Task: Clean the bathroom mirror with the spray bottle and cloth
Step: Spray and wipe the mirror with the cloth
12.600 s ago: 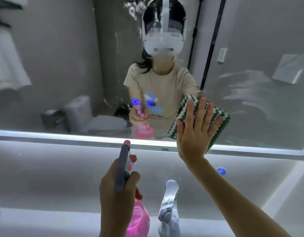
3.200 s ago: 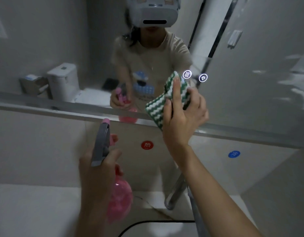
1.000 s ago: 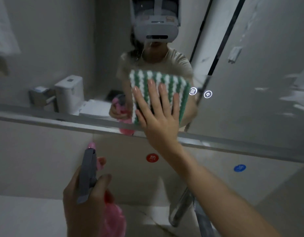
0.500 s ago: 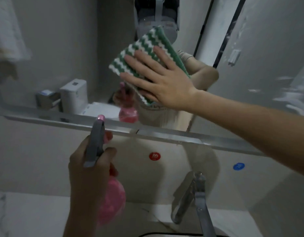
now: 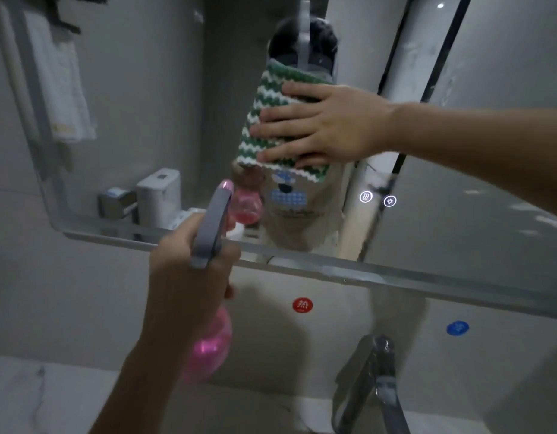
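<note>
The right hand (image 5: 330, 123), fingers straight, presses the green-and-white zigzag knitted cloth (image 5: 271, 101) flat on the wall mirror (image 5: 152, 98). Near its lower edge, the left hand (image 5: 186, 277) grips the pink plastic spray bottle (image 5: 211, 343).

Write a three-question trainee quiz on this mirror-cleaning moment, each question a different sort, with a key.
1. True or false: the right hand presses the cloth flat against the mirror.
2. Multiple choice: the left hand grips A) the faucet B) the spray bottle C) a towel.
3. Fill in: the red sticker on the wall lies ____ the mirror's bottom edge.

Key: 1 true; 2 B; 3 below.
</note>
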`<action>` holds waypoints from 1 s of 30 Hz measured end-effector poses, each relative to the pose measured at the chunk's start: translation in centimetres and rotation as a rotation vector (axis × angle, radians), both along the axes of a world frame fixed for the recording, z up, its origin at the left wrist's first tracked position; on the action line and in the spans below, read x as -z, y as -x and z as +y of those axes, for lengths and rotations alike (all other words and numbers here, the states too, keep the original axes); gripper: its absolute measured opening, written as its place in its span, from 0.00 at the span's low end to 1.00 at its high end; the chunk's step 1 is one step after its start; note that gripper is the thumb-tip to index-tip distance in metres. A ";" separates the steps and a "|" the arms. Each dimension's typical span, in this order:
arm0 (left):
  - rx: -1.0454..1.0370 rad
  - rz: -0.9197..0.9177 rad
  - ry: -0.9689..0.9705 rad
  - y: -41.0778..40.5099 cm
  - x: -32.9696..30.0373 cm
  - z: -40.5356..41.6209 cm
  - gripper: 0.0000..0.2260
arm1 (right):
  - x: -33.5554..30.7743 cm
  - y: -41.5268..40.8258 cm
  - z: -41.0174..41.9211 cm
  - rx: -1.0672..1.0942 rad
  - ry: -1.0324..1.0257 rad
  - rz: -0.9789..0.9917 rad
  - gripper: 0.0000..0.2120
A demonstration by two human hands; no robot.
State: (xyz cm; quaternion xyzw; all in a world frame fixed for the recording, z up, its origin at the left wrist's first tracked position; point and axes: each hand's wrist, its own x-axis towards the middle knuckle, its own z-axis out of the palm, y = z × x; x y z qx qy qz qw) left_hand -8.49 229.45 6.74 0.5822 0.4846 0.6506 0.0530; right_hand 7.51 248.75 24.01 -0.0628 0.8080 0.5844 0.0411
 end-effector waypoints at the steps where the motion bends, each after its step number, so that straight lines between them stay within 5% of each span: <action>1: 0.002 -0.009 0.012 0.2 -0.6 0.4 0.04 | -0.5 0.1 -0.2 0.005 -0.009 0.016 0.23; 3: 0.086 -0.179 0.058 0.5 -1.9 1.0 0.04 | 0.3 0.1 -0.3 -0.006 -0.012 0.099 0.22; 6: 0.093 -0.171 0.073 0.5 -3.2 0.9 0.04 | 6.1 0.0 -0.2 0.018 -0.002 0.375 0.25; 9: 0.078 -0.139 0.113 1.0 -3.0 0.8 0.03 | 9.9 0.7 -0.2 -0.005 0.007 0.328 0.24; 14: 0.096 -0.096 0.192 1.6 -3.3 0.2 0.04 | 3.6 -1.3 0.5 -0.090 0.000 0.040 0.19; 16: 0.125 -0.075 0.204 1.2 -3.7 0.3 0.02 | -0.5 -4.3 1.0 -0.071 -0.071 0.099 0.20; 19: 0.179 -0.048 0.145 -1.0 -5.1 0.7 0.11 | -4.3 -9.6 0.3 -0.010 -0.129 0.330 0.22; 30: 0.372 -0.098 0.012 -15.7 -10.6 4.8 0.11 | 1.1 -23.4 0.0 0.019 -0.115 0.562 0.21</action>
